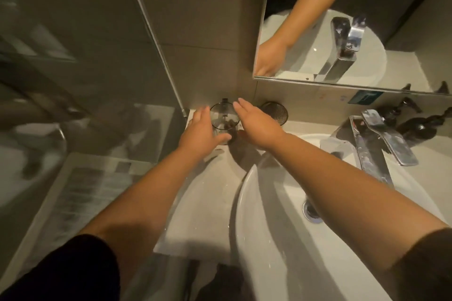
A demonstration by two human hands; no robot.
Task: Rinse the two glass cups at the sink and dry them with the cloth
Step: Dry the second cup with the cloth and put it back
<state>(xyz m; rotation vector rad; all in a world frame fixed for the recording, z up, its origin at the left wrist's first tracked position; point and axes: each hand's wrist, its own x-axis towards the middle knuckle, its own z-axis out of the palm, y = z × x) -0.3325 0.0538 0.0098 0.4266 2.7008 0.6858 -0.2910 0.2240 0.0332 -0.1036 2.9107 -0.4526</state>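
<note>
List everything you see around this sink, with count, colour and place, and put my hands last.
glass cup: one, clear, counter corner, between both hands
ribbed cup: one, dark, by the wall, right of the hands
sink: one, white, lower right
tap: one, chrome, behind the sink
bottles: two, dark, far right
mirror: one, upper right
glass panel: one, left
left hand: fingers straight, beside the glass cup
right hand: fingers straight, beside the glass cup

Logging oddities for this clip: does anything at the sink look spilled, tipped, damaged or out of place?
Nothing stands out. One glass cup stands upright on the counter between the left hand and right hand, the second glass cup upright behind. The sink looks intact; faucet not visibly running.
</note>
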